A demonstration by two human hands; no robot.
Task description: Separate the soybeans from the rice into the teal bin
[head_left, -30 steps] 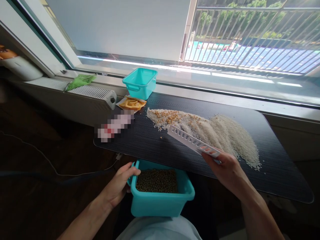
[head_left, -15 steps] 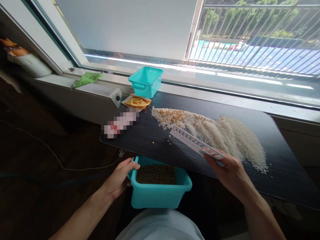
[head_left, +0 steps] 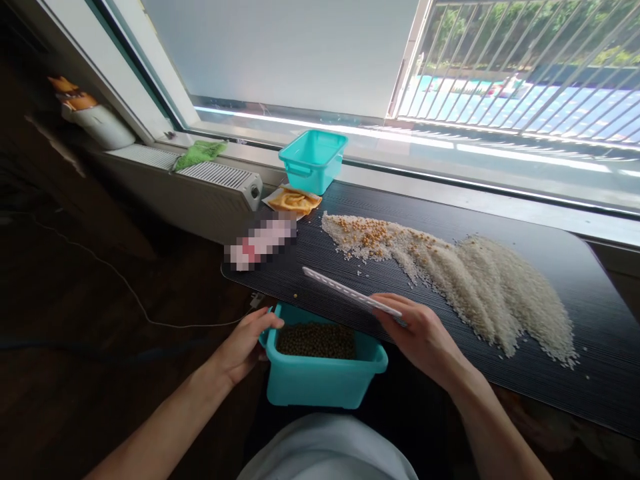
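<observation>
My left hand [head_left: 246, 345] grips the left-end handle of a teal plastic bin [head_left: 320, 385], its thumb over the rim. Held below the table's front edge, the bin contains many small greenish-brown beans [head_left: 316, 341]. In my right hand [head_left: 423, 333] is a thin white slotted plastic strip [head_left: 345, 288], seen nearly edge-on above the near part of the table. Beyond it lies a long spread of white rice [head_left: 515, 293], with round yellow-orange peas [head_left: 373, 233] mixed in at its left end. One loose pea [head_left: 295, 295] rests near the table edge.
A second teal bin [head_left: 313, 167] stands at the back of the dark table [head_left: 540, 393] by the window. Next to it lies an orange-yellow packet [head_left: 294, 200], with a blurred-out pinkish item [head_left: 263, 243] in front. A green cloth [head_left: 200, 153] rests on the radiator [head_left: 220, 175].
My right hand has brought the strip left and closer to the bin, turning it more edge-on. The left hand keeps its grip on the bin. The whole view has shifted slightly.
</observation>
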